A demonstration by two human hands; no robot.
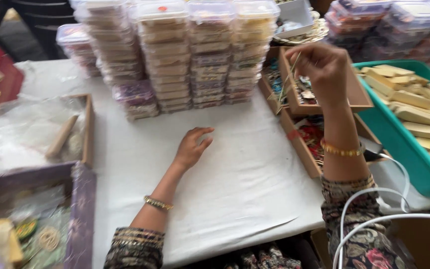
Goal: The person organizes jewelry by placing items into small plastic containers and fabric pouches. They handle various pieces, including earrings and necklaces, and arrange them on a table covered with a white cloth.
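Your white-covered table (245,179) carries tall stacks of clear lidded boxes (195,55) along its far side. To your right sits a teal tray (399,149) of pale flat pieces, with open wooden trays (359,97) of small bright trinkets just beside it. Your left hand (192,148) rests on the bare cloth, fingers loosely curled and holding nothing. Your right hand (324,67) is raised over the wooden trays, fingertips pinched on a thin pale stick (288,79) that slants down toward them.
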